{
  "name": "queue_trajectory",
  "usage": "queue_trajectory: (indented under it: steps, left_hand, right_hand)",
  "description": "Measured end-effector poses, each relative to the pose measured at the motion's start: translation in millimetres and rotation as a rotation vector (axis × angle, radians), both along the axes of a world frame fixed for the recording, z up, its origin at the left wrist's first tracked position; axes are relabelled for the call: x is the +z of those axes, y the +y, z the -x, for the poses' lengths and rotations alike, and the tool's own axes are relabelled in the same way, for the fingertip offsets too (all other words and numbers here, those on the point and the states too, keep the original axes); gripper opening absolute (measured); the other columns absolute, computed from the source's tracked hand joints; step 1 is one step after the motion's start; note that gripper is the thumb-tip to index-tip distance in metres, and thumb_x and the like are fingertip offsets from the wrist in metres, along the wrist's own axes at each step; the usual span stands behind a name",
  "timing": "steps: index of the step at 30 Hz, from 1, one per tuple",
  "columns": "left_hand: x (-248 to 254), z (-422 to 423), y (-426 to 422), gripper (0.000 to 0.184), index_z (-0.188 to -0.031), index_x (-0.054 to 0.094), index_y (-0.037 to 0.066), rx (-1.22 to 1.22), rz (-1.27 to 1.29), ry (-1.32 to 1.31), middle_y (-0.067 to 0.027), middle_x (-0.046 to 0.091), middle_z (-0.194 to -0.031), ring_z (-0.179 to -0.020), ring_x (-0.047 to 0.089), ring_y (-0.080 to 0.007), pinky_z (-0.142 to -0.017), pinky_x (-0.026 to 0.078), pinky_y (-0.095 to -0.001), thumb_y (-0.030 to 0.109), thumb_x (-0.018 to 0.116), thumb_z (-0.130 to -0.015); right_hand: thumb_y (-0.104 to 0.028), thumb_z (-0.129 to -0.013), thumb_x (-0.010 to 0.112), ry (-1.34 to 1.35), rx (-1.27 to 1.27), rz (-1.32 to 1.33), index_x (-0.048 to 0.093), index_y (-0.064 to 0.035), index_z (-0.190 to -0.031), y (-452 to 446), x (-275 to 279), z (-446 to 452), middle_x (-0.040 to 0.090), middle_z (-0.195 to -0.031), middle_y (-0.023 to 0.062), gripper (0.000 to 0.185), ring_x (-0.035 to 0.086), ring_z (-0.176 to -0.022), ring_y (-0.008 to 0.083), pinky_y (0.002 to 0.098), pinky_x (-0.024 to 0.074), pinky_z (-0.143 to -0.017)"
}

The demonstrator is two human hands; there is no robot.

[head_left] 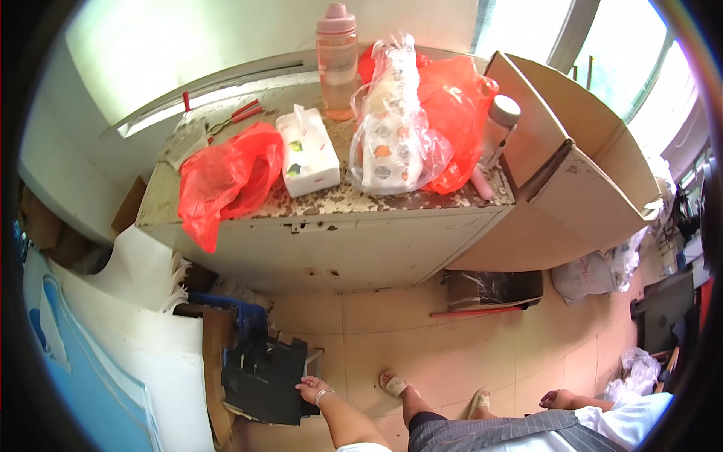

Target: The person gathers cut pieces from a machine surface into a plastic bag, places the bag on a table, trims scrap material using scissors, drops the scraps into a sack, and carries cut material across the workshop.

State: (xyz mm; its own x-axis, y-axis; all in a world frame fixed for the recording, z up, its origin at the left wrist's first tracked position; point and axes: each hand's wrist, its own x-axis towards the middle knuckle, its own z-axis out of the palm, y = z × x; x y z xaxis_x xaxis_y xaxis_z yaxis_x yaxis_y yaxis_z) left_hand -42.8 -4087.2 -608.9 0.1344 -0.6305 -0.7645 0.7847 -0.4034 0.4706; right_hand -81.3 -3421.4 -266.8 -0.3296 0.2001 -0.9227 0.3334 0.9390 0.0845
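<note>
My left hand (pixel 310 389), with a bracelet at the wrist, is at the right edge of a black sheet (pixel 263 384) at the lower left. Its fingers are pinched together on that edge. The sheet has cut-outs along its upper side and lies over a brown cardboard box (pixel 218 377). Behind it is a blue plastic bin (pixel 245 313). My right hand (pixel 556 399) hangs low on the right, fingers curled in, with nothing visible in it. Both hands are apart from the cabinet.
A worn metal cabinet (pixel 324 260) holds red plastic bags (pixel 230 169), a tissue pack (pixel 309 154), a pink bottle (pixel 337 68) and pliers (pixel 237 114). A tall open carton (pixel 580 196) stands right. A small box (pixel 493 290) sits on the tiled floor. White and blue sheets (pixel 90 361) lean left.
</note>
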Motion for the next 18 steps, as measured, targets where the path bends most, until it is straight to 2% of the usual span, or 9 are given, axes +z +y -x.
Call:
queue_trajectory:
  steps: [2, 4, 6, 9, 12, 14, 16, 17, 18]
  left_hand:
    - [-6.1, 6.3, -30.9, 0.034, -0.112, 0.052, -0.009, 0.127, 0.06, 0.076, -0.0149, 0.065, -0.099, -0.088, 0.065, -0.0218, -0.078, 0.059, -0.031, 0.023, 0.051, -0.1]
    - [21.1, 19.2, -50.0, 0.036, -0.125, 0.046, -0.013, 0.225, 0.047, 0.04, -0.0217, 0.06, -0.121, -0.109, 0.062, -0.028, -0.093, 0.056, -0.0367, 0.013, 0.044, -0.1]
    - [22.5, 15.3, -83.7, 0.039, -0.131, 0.04, -0.014, 0.098, 0.097, 0.056, -0.0237, 0.053, -0.132, -0.119, 0.057, -0.0317, -0.099, 0.053, -0.0403, 0.004, 0.035, -0.097]
    - [40.7, 7.5, -112.2, 0.048, -0.137, 0.034, -0.013, -0.02, -0.084, 0.039, -0.0197, 0.047, -0.14, -0.122, 0.054, -0.0342, -0.101, 0.05, -0.0415, 0.015, 0.042, -0.098]
    - [65.6, 4.5, -81.0, 0.059, -0.138, 0.035, -0.008, -0.273, -0.068, -0.216, -0.0186, 0.044, -0.142, -0.116, 0.058, -0.032, -0.096, 0.052, -0.0383, 0.031, 0.049, -0.097]
    - [39.6, -9.1, -44.2, 0.058, -0.136, 0.042, -0.004, -0.568, -0.094, -0.436, -0.019, 0.052, -0.135, -0.115, 0.059, -0.0299, -0.088, 0.054, -0.0351, 0.036, 0.05, -0.095]
    - [51.9, -21.5, 15.9, 0.05, -0.124, 0.053, -0.001, -1.099, -0.17, -0.463, -0.0171, 0.063, -0.118, -0.108, 0.06, -0.0309, -0.082, 0.052, -0.0365, 0.039, 0.048, -0.095]
    - [54.8, -29.1, 48.6, 0.032, -0.072, 0.047, 0.015, -1.312, -0.204, -0.346, -0.0031, 0.053, -0.062, -0.053, 0.055, -0.022, -0.047, 0.046, -0.0292, 0.038, 0.049, -0.094]
    - [54.0, -34.4, 79.2, 0.032, -0.072, 0.047, 0.015, -1.347, -0.189, -0.365, -0.0031, 0.053, -0.062, -0.053, 0.055, -0.022, -0.047, 0.046, -0.0292, 0.038, 0.049, -0.094]
  right_hand:
    - [-0.041, -0.089, 0.064, 0.073, -0.144, 0.091, 0.067, -0.0064, -0.111, 3.2, -15.8, -0.3, 0.072, -0.092, 0.0076, 0.041, 0.069, -0.081, 0.0158, 0.0298, 0.053, -0.082]
    - [-0.035, -0.089, 0.066, 0.145, -0.282, 0.118, 0.067, -0.0046, -0.109, -8.1, -6.6, 7.2, 0.071, -0.091, 0.0069, 0.037, 0.068, -0.079, 0.0143, 0.0293, 0.0537, -0.078]
    - [-0.033, -0.089, 0.067, 0.175, -0.308, 0.094, 0.067, -0.0042, -0.109, -2.7, -8.9, 7.5, 0.071, -0.092, 0.0063, 0.035, 0.068, -0.079, 0.0139, 0.0291, 0.0542, -0.076]
    - [-0.036, -0.089, 0.065, 0.176, -0.27, 0.063, 0.067, -0.0059, -0.11, 12.3, -11.7, -0.5, 0.072, -0.092, 0.0065, 0.037, 0.068, -0.079, 0.0137, 0.0297, 0.054, -0.078]
    - [-0.049, -0.086, 0.063, 0.126, -0.045, -0.003, 0.067, -0.0099, -0.116, 24.1, -15.2, -19.0, 0.071, -0.105, 0.0105, 0.049, 0.067, -0.098, 0.0228, 0.0344, 0.0501, -0.09]
    - [-0.056, -0.083, 0.063, 0.047, -0.048, 0.015, 0.062, -0.01, -0.124, 41.5, -29.0, -38.3, 0.068, -0.112, 0.0129, 0.062, 0.064, -0.105, 0.0273, 0.0361, 0.0479, -0.094]
    - [-0.06, -0.08, 0.064, 0.058, 0.024, 0.12, 0.057, -0.0115, -0.131, 72.7, -41.8, -71.0, 0.065, -0.118, 0.0175, 0.071, 0.062, -0.108, 0.0315, 0.038, 0.0469, -0.095]
    - [-0.064, -0.081, 0.059, -0.016, -0.015, 0.144, 0.054, -0.014, -0.134, 76.0, -35.3, -74.5, 0.062, -0.124, 0.0204, 0.073, 0.058, -0.115, 0.0349, 0.0412, 0.0429, -0.1]
    - [-0.065, -0.082, 0.058, 0.062, -0.032, 0.218, 0.055, -0.0163, -0.134, 104.2, -64.2, -100.6, 0.062, -0.124, 0.0196, 0.071, 0.058, -0.115, 0.0349, 0.0412, 0.0432, -0.1]
